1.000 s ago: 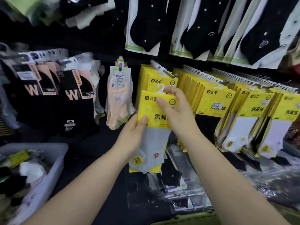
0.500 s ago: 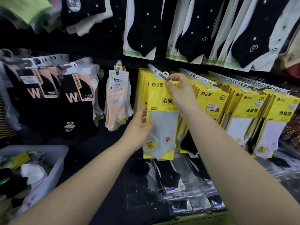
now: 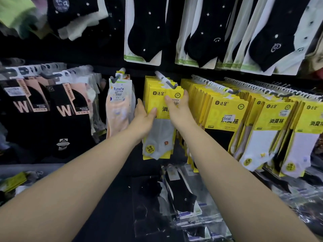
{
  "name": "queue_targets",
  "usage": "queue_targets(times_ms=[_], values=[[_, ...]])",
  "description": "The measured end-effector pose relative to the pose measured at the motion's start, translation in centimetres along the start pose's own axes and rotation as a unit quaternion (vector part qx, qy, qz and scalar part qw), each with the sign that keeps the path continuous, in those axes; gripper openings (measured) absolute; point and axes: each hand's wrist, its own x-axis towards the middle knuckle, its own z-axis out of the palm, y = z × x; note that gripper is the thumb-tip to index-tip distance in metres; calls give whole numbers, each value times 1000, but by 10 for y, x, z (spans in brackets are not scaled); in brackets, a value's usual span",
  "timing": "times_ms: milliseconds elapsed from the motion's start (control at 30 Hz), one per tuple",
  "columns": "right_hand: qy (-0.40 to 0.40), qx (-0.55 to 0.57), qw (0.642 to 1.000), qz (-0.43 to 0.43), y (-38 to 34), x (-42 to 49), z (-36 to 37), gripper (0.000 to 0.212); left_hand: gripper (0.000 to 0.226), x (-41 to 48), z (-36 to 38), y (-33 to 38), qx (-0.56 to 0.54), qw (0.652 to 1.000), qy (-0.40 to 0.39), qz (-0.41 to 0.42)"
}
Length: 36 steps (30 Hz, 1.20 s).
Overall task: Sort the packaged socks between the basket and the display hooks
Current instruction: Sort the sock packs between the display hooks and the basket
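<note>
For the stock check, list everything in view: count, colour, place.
held sock pack: one, yellow card, grey sock, at middle display hook
hanging yellow packs: many, yellow, hooks behind and right
peach pack: one visible, peach, next hook left
W packs: two rows, black and pink, far left
dotted socks: several, black on white cards, top row
bagged socks: several, black, lying below
basket: one, pale grey, bottom left
left hand: one, grips held sock pack's left edge
right hand: one, pinches its card top
</note>
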Motion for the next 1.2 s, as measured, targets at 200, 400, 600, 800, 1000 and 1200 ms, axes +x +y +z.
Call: queue_targets(times_ms=[200,400,600,800,1000,1200], values=[[10,-4,999,33,-2,26,15,63,61,37,5,-6,-66,997,-34,-36],[-12,-12,999,30,15,19,15,45,57,37,5,-10,-77,996,-34,-30],[-4,-42,998,-38,26,-45,-30,54,65,-24,12,-14,19,992,105,60],[217,-106,966,-94,52,-72,-114,47,44,-57,64,10,-68,991,-75,83],[129,-9,992,-11,52,-37,-123,68,81,-25,117,42,-32,991,-125,17],[54,37,998,24,59,-13,-111,66,63,-4,134,40,-73,993,-90,14]])
